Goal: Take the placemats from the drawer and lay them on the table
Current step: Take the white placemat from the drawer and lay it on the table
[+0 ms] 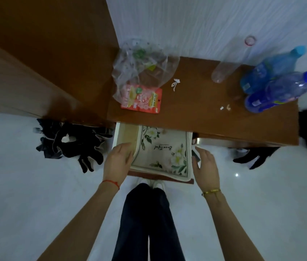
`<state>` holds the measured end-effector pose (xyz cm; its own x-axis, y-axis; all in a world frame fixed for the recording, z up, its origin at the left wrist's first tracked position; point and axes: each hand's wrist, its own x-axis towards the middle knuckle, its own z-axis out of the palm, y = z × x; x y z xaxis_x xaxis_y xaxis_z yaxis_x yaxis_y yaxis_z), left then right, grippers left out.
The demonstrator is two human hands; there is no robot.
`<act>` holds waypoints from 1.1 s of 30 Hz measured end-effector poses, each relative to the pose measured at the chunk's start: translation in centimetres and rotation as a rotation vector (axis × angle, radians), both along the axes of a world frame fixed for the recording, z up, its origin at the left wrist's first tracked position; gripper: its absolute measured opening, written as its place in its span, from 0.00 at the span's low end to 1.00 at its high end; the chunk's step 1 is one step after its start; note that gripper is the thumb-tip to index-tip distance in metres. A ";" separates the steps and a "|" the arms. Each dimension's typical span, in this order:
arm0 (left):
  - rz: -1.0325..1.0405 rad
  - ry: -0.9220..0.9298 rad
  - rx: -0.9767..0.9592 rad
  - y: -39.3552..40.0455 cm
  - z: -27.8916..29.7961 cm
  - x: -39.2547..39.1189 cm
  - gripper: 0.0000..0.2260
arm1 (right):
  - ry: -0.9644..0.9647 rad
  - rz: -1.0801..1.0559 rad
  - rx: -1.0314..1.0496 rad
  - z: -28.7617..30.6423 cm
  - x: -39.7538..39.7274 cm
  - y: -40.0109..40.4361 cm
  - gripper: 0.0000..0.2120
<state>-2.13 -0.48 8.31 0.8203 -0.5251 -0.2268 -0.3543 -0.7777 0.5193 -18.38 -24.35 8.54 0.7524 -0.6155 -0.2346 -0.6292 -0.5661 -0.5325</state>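
Left hand at 9 o'clock of the open drawer, fingers loosely spread and curled over the left edge of the floral placemat, touching but not visibly gripping; right hand at 3 o'clock, open, fingers apart, just beside the mat's right edge — holding nothing. Placemat lies flat inside the drawer, near edge draped over the drawer front. Table at 12 o'clock carries a plastic bag, red packet and blue bottles.

Left hand and right hand outstretched, fingers loosely spread.
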 end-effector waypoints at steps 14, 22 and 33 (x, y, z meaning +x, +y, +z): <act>0.025 0.290 0.347 -2.1 -18.7 1.6 0.13 | -0.126 -0.030 -0.128 -13.0 -0.2 0.3 0.21; 0.103 0.403 0.371 -2.9 -18.9 1.6 0.15 | -0.148 -0.049 -0.119 -13.2 -0.2 0.4 0.22; 0.280 0.550 0.114 -2.0 -12.3 1.4 0.10 | -0.102 -0.178 0.056 -11.0 -1.7 0.7 0.14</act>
